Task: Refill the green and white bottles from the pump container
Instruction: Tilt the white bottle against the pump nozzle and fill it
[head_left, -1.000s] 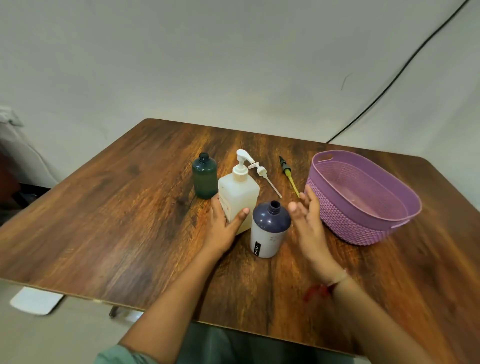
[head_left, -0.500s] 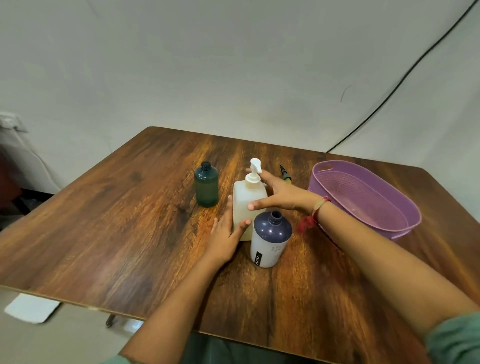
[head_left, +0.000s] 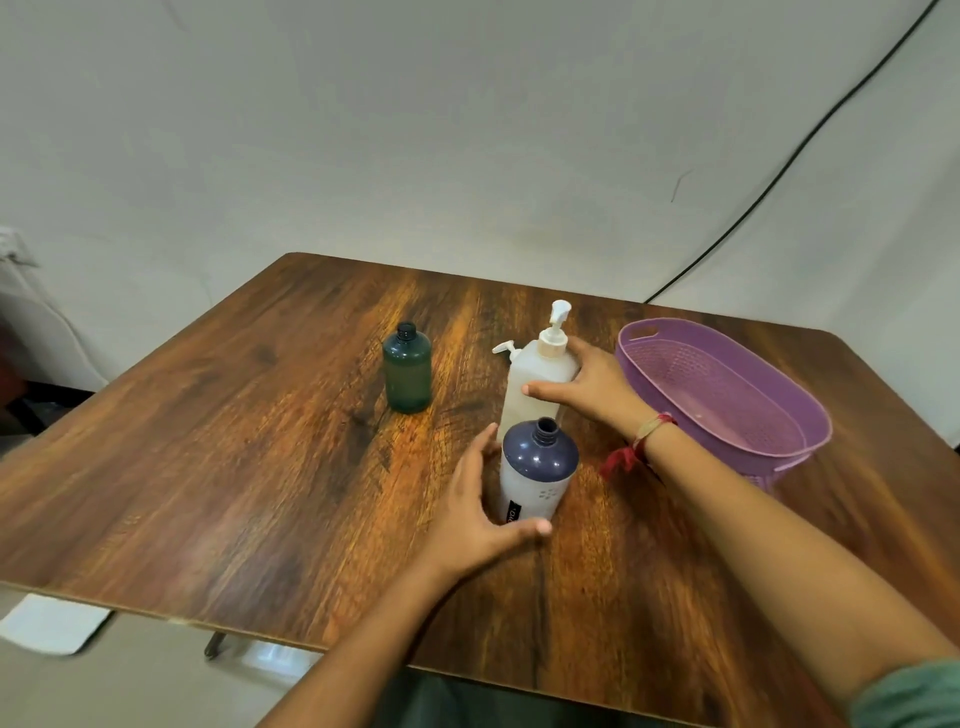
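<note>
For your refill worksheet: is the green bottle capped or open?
Open: the green bottle stands upright, its bare threaded neck showing with no cap or pump on it.

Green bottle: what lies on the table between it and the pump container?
In the head view, a small loose white pump head lies close beside the pump container; from there to the green bottle, the table is bare wood.
</note>
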